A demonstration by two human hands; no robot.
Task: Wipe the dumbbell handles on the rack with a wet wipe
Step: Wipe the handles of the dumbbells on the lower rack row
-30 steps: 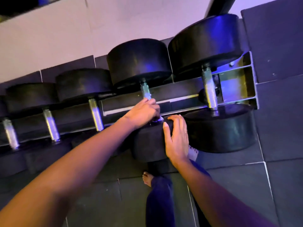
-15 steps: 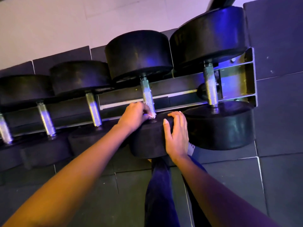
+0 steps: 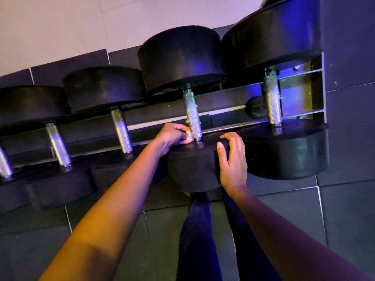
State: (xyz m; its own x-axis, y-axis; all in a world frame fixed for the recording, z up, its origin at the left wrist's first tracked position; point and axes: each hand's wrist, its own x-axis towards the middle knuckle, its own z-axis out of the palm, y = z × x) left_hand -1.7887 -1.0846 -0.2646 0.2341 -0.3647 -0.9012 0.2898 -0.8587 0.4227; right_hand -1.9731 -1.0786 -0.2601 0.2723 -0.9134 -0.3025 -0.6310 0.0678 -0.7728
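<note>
Handle (image 3: 192, 114) second from right on the rack (image 3: 223, 112) is bare again: left hand (image 3: 172, 134) slid to its near end, wet wipe (image 3: 188, 137) pinched in curled fingers. Right hand (image 3: 232, 159) rests loose on that dumbbell's near head (image 3: 192, 169). Reckon this one's done.

The handles (image 3: 193, 116) are shiny knurled metal, the dumbbell heads (image 3: 180, 57) matt black rubber, the rack (image 3: 300, 92) painted metal, the floor tiles (image 3: 349, 209) dull rubber.
</note>
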